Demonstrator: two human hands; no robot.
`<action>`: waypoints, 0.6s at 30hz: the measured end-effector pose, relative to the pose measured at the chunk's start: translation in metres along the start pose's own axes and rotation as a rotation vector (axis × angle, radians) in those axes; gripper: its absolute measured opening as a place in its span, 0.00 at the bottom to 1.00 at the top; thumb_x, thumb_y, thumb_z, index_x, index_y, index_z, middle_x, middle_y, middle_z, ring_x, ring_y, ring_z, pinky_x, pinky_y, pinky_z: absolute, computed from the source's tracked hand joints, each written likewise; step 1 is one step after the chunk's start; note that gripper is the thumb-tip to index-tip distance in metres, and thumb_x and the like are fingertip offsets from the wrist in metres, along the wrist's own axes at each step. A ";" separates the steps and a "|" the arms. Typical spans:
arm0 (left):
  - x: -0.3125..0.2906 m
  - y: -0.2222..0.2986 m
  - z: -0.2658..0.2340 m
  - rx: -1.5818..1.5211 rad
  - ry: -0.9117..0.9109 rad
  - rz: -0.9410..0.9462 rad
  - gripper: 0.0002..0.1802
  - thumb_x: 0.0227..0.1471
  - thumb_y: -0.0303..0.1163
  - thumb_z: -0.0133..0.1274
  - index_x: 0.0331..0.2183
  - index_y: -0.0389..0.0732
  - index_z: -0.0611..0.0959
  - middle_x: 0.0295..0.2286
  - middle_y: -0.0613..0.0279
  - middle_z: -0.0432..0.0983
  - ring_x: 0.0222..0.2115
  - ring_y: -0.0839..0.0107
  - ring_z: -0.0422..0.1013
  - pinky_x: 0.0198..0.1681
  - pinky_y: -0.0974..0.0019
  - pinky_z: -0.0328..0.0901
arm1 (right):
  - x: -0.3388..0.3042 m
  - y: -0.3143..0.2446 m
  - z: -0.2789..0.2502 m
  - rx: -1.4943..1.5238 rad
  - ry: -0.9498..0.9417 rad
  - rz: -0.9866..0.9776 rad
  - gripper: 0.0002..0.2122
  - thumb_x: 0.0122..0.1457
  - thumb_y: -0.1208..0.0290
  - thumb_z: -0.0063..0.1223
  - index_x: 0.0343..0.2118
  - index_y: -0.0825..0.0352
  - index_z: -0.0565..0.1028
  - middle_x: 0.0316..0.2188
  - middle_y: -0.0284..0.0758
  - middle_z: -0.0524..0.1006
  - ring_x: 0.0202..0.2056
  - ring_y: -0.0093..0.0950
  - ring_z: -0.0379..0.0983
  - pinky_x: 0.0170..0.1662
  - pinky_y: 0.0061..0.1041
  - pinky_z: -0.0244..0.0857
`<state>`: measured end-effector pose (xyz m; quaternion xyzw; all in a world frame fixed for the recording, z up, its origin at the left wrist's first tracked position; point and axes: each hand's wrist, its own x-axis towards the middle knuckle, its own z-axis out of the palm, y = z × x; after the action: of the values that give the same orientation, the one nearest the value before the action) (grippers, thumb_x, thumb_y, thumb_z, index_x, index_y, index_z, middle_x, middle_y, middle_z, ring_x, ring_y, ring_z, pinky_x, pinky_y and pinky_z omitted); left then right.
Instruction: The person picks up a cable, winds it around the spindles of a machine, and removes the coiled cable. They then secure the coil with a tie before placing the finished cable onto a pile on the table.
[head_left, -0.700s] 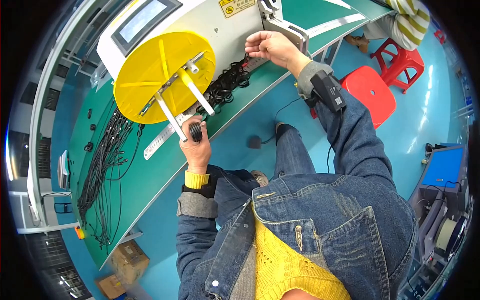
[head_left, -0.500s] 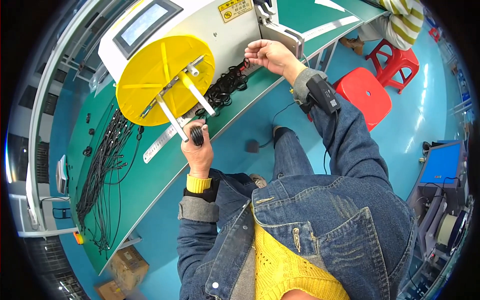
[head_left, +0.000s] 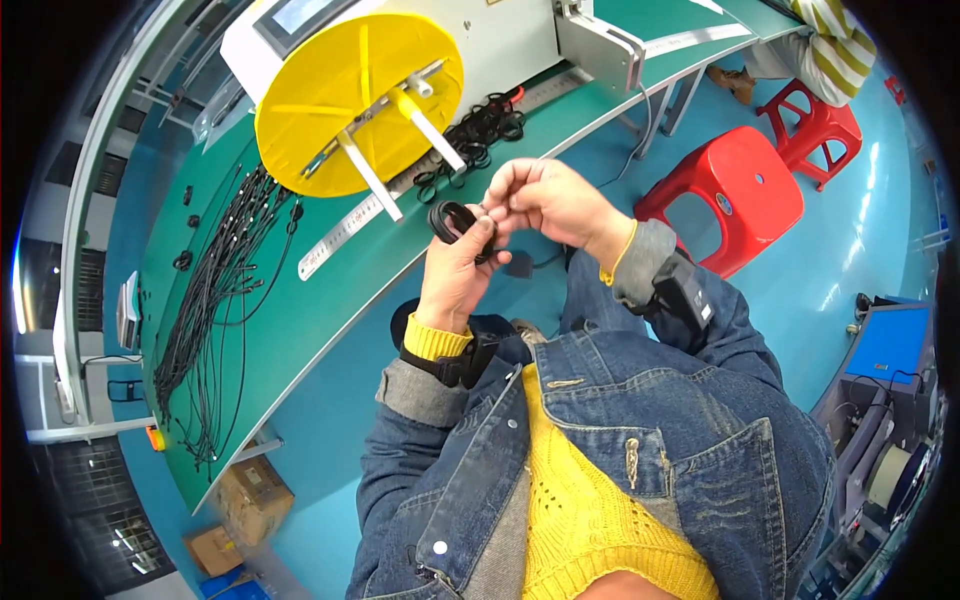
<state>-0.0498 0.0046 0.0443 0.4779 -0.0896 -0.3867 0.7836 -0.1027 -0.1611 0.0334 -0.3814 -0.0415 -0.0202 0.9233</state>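
Well, from where I stand, the long black cables lie at the left of the green table, strung out roughly side by side, presumably so they don't snarl. A metal ruler runs along near the table edge, passing under the yellow disc, whose pegs jut toward the person, perhaps for easy reach. The left hand grips a black coil just off the table's edge, fingers wrapped about it, likely to stop the turns springing loose. A heap of black loops lies behind, by the machine. The right hand has its fingers bent in close to the coil, seemingly for fine work; whether they pinch anything I can't tell.
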 end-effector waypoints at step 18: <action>-0.015 -0.017 -0.064 -0.122 -0.027 0.144 0.07 0.46 0.23 0.53 0.29 0.40 0.72 0.23 0.64 0.70 0.21 0.77 0.65 0.22 0.74 0.61 | -0.025 0.064 0.041 0.247 0.170 0.239 0.04 0.55 0.74 0.47 0.31 0.67 0.72 0.24 0.28 0.73 0.24 0.16 0.67 0.24 0.16 0.60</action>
<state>-0.0362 0.0545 -0.0004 0.4164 -0.1105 -0.3406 0.8357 -0.1257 -0.0870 0.0152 -0.2644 0.0799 0.0627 0.9591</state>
